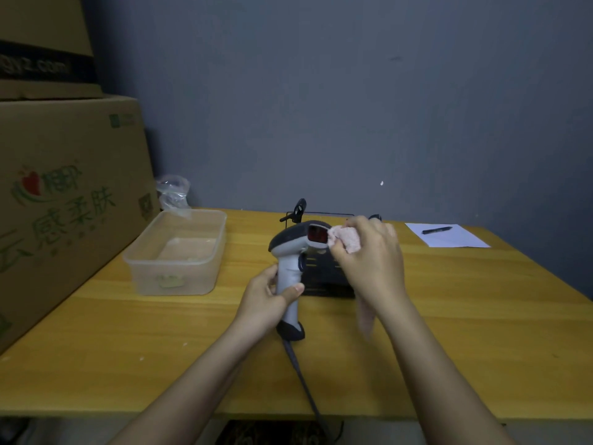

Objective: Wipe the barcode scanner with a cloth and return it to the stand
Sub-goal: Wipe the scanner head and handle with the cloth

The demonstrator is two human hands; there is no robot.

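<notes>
A grey and white barcode scanner point(290, 252) is held upright above the wooden table, its red window facing right. My left hand point(268, 298) is wrapped around its handle. My right hand point(369, 255) grips a pink cloth point(348, 239) and presses it against the right edge of the scanner's window; a tail of the cloth hangs below my wrist. The black stand point(324, 277) lies on the table just behind the scanner, its thin neck and cradle point(300, 207) rising at the back. The scanner's cable point(301, 377) runs down off the table's front edge.
A clear plastic tub point(176, 252) stands to the left, with a crumpled plastic bag point(173, 194) behind it. Large cardboard boxes point(64, 194) fill the left side. A sheet of paper point(446, 236) with a black pen point(438, 229) lies at the back right. A grey wall is behind.
</notes>
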